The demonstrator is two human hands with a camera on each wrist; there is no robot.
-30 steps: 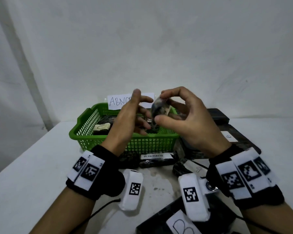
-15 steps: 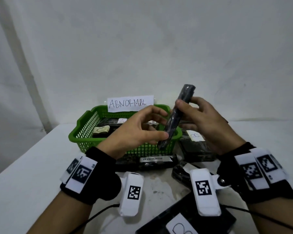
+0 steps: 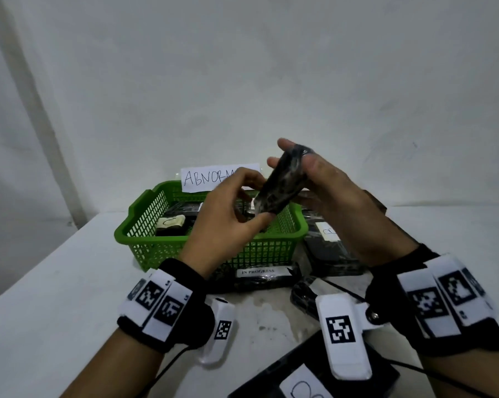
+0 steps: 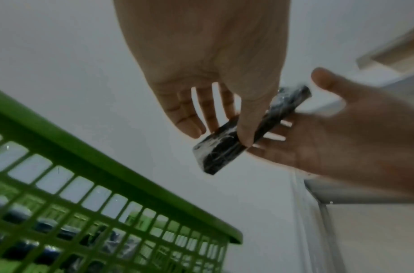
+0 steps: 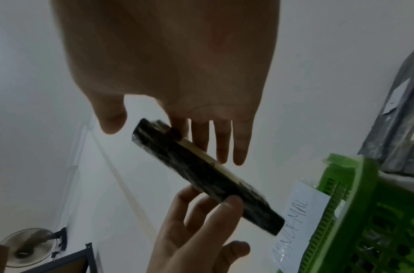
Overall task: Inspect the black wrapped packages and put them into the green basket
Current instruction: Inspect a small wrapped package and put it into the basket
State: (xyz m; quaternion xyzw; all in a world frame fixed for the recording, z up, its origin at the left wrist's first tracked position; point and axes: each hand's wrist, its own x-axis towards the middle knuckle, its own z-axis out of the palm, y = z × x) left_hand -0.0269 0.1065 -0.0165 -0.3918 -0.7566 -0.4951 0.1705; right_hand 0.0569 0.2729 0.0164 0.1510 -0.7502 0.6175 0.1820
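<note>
A long black wrapped package (image 3: 280, 185) hangs slanted in the air above the green basket (image 3: 122, 234). My left hand (image 3: 257, 199) pinches its lower end between thumb and fingers. In the left wrist view the thumb lies across the package (image 4: 215, 155). My right hand (image 3: 297, 155) is at the upper end. The right wrist view shows its fingers (image 5: 222, 144) straight along the back of the package (image 5: 201, 175), with the thumb a little apart from it. A pale strip runs along one edge of the package. Other black packages (image 3: 170, 225) lie in the basket.
A paper sign reading ABNORMAL (image 3: 208, 178) stands at the basket's back rim. On the white table lie more black packages: one labelled IN PROGRESS (image 3: 259, 278), a large one at the right (image 3: 328, 248), a small one (image 3: 303, 297) and one near me (image 3: 300, 380).
The package went from end-on in my right hand to upright, and now slants with its flat face toward me. My left hand has taken the lower end, and the right fingers have straightened.
</note>
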